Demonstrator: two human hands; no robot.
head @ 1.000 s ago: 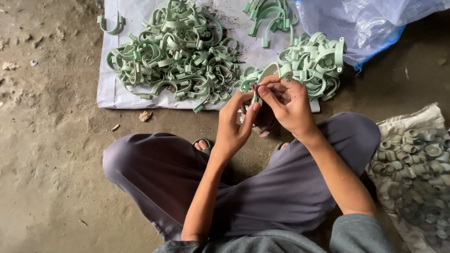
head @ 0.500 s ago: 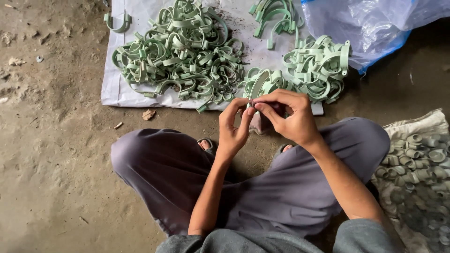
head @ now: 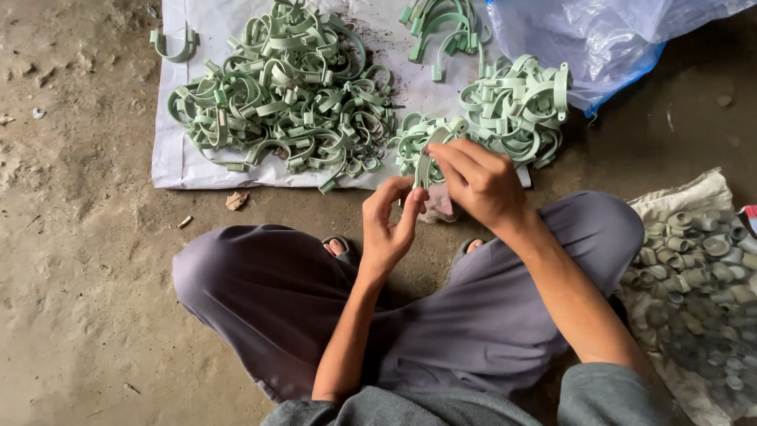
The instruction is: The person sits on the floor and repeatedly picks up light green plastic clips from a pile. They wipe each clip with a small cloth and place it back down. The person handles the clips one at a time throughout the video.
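Right hand (head: pixel 481 183): it is above the lap, the fingers closed around the top of one pale green clip (head: pixel 423 167); the thumb and the first fingers pinch it.
Left hand (head: pixel 390 229): it is just beside the right hand, half open, the fingers curved and the thumb up. The fingertips are near the lower end of the clip; I cannot tell if they touch it.
Clip in hand: a narrow curved plastic strip, nearly upright, in front of the near edge of the white sheet (head: pixel 169 162).
Big pile (head: pixel 284 95): many same green clips, tangled together, lying on the left part of the sheet.
Small pile (head: pixel 516 106): more clips, lying closer together, on the right part of the sheet, just behind the hands.
Few loose clips (head: pixel 441 28): at the far edge of the sheet, apart from both piles.
Plastic bag (head: pixel 599 39): clear and bluish, at the top right, touching the small pile.
Sack of caps (head: pixel 698 268): on the person's right side, a white sack with grey-green round caps on it.
Legs (head: pixel 268 292): crossed, in grey trousers, on the dirty ground (head: pixel 71 237).
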